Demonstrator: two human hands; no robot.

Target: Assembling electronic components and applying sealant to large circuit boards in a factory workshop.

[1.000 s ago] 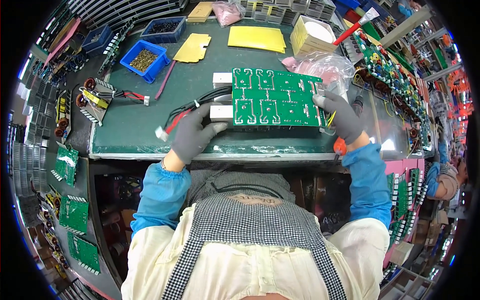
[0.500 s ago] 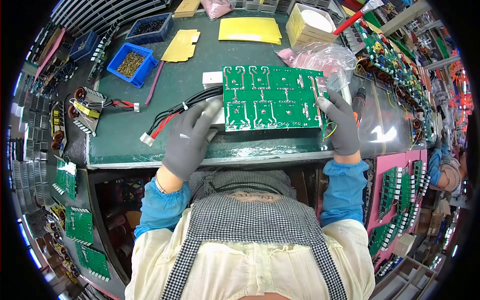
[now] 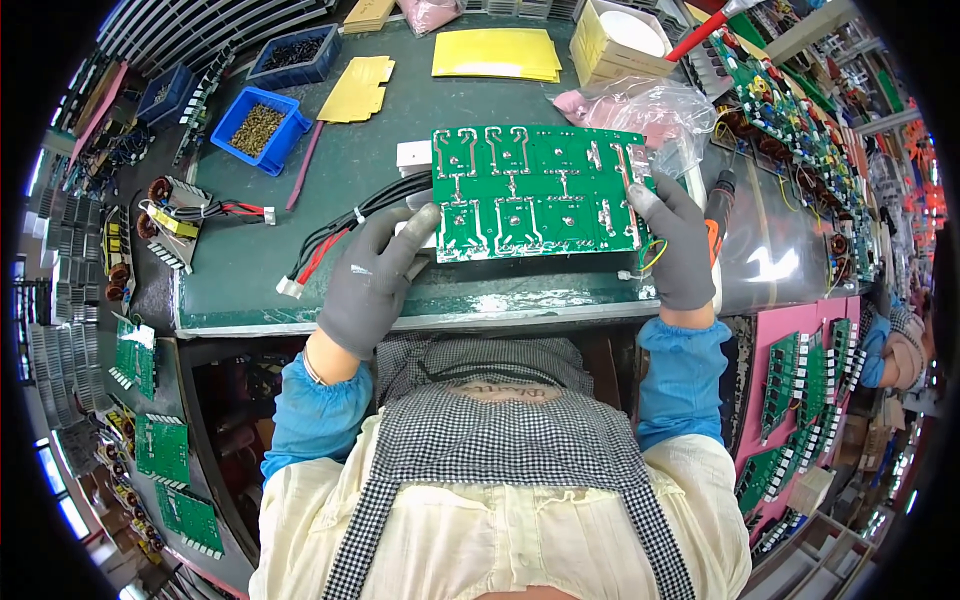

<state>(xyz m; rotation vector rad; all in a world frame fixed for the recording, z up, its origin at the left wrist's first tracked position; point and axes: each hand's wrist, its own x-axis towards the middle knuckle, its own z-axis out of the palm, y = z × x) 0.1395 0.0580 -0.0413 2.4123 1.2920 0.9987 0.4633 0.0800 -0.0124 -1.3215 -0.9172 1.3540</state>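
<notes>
Remotely, I see a green-topped workbench (image 3: 232, 282) with a pale front edge. A dark side table (image 3: 184, 385) sits off its near left corner, pale shelving (image 3: 822, 553) off its near right; bright window-like panes (image 3: 72, 514) glow beyond its left edge.

Two hands are present, one left hand (image 3: 366, 285) and one right hand (image 3: 682, 245), with a single circuit board (image 3: 535, 190) between them. Around the desk (image 3: 225, 285) are three blue bins (image 3: 288, 145), one pink strip (image 3: 305, 165), one stack of bright yellow sheets (image 3: 495, 55), one open box (image 3: 620, 72), one red-handled brush (image 3: 697, 38) and one orange-and-black driver (image 3: 718, 208). Green boards (image 3: 162, 447) at lower left number three.
</notes>
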